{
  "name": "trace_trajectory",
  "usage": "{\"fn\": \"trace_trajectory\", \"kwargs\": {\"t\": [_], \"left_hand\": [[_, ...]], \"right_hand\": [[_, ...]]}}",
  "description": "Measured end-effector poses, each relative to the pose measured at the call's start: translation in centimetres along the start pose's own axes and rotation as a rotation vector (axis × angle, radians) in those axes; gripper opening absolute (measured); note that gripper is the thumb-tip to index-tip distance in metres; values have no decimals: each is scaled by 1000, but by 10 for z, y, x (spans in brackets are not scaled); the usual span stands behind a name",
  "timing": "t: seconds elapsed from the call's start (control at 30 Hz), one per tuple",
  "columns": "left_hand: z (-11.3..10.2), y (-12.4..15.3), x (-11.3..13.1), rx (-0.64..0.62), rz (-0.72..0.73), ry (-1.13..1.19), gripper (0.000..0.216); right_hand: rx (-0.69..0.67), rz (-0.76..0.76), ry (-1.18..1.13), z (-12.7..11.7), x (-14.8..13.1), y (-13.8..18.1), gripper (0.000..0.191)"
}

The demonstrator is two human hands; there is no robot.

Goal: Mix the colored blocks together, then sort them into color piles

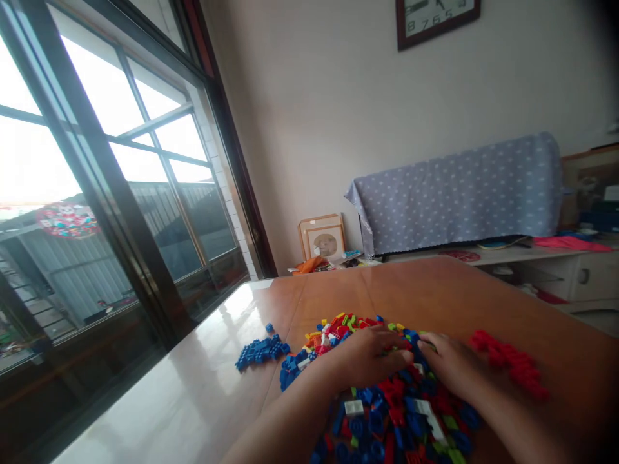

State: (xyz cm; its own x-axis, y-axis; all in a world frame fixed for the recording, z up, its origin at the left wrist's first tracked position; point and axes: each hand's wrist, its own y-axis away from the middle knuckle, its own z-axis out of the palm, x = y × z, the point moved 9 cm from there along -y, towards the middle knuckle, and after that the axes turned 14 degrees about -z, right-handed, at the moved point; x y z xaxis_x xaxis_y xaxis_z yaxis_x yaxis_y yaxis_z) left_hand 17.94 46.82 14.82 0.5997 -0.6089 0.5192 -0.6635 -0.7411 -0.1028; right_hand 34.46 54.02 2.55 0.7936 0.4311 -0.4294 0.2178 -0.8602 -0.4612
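A large heap of mixed toy building bricks (374, 419), in blue, red, white, yellow and green, lies on the brown table (425, 283). My left hand (374, 353) reaches across the heap from the left, its fingers stretched out over the bricks and pointing right. My right hand (447, 362) comes in from the right, with fingertips among the bricks near the left fingertips. Its fingers look apart, and I see nothing held in either hand. The undersides of both hands are hidden.
A group of blue bricks (261, 351) lies left of the heap, with one loose blue brick (269, 328) behind it. Red bricks (510, 364) form a row on the right. Beyond the table stand a cloth-covered object (454, 196) and a white cabinet (597, 277).
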Motion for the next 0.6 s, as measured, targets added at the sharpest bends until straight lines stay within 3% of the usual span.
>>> {"fn": "trace_trajectory", "kwargs": {"t": [0.07, 0.2, 0.3, 0.37, 0.47, 0.6], "left_hand": [[-15, 20, -20, 70, -126, 71, 44], [-49, 63, -84, 246, -444, 258, 44], [-83, 108, -140, 567, -704, 323, 40], [-93, 132, -169, 650, -814, 297, 43], [-97, 156, -203, 665, -945, 212, 38], [-93, 165, -226, 564, -1037, 24, 24]], "right_hand": [[1, 13, -15, -2, -3, 0, 33], [12, 85, -44, -11, -1, 2, 34], [81, 117, -43, -22, 1, 3, 35], [111, 110, -47, -25, 1, 4, 36], [122, 97, -62, -22, 4, 5, 38], [197, 59, -58, -21, 9, 7, 37]]}}
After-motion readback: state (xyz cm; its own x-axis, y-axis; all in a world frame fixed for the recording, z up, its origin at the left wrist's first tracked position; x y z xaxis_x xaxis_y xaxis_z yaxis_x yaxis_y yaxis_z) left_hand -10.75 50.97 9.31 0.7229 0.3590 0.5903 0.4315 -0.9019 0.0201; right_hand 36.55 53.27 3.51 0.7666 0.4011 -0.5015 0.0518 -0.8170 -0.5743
